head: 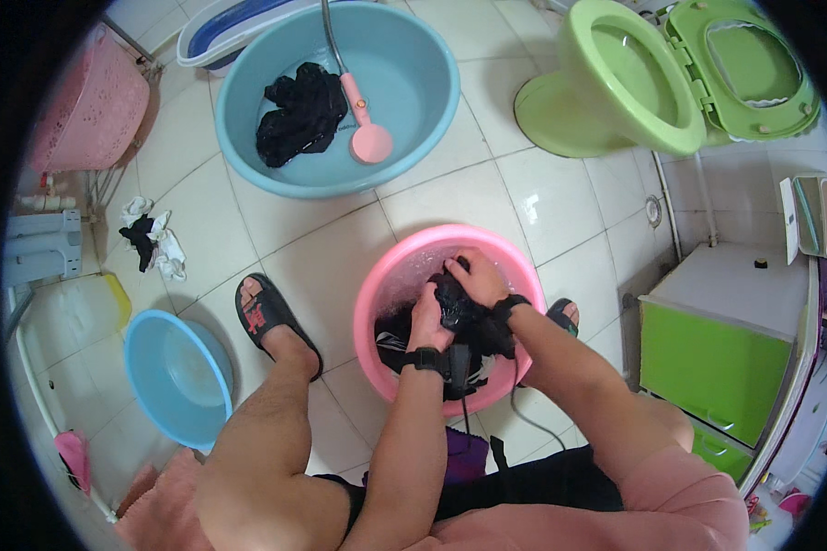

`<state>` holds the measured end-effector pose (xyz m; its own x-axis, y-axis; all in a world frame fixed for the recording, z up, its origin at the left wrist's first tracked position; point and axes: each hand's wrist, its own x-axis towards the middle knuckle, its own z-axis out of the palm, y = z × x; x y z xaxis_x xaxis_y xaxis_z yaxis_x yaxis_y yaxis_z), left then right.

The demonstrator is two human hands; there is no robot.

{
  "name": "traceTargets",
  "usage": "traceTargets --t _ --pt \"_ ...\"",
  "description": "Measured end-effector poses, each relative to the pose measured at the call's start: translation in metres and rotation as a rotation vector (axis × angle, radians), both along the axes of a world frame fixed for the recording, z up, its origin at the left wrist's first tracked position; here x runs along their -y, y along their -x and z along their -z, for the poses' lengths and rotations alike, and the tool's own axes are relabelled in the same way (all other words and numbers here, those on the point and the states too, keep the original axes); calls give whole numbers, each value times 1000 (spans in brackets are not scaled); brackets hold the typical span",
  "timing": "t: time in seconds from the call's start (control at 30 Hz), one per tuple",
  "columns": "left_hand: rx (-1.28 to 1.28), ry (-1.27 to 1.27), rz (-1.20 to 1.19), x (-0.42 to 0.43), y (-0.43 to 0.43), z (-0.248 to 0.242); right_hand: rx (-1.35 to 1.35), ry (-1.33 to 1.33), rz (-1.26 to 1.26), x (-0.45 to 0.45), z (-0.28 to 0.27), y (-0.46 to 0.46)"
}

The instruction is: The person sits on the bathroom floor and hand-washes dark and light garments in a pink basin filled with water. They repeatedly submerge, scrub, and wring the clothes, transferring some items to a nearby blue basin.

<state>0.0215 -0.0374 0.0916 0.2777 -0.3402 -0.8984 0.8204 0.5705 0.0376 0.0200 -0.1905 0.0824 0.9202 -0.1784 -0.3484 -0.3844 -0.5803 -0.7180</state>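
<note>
A pink plastic basin stands on the floor between my feet, with sudsy water inside. Dark wet clothes lie in it, some with white parts. Both hands are inside its rim, gripping one bunched black wet garment. My left hand has it from the left side. From the upper right, my right hand closes on the same cloth. Each wrist wears a black strap; a cabled device sits at the left one. The lower part of the garment merges with the dark laundry, so its outline is hidden.
Beyond is a large blue basin holding black wet cloth and a pink shower head on its hose. A smaller blue basin and a pile of socks lie left. To the right are a green toilet and green cabinet.
</note>
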Motion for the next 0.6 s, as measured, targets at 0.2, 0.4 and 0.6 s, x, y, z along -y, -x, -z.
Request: traceTargets --t 0.2,0.4,0.6 --pt "99 106 -165 -24 7 39 27 154 119 -36 21 37" --pt "76 141 -103 -34 -5 23 -322 -662 295 -65 -71 3" --pt "-10 -30 -56 6 -9 -7 -65 -33 87 -21 -13 -3"
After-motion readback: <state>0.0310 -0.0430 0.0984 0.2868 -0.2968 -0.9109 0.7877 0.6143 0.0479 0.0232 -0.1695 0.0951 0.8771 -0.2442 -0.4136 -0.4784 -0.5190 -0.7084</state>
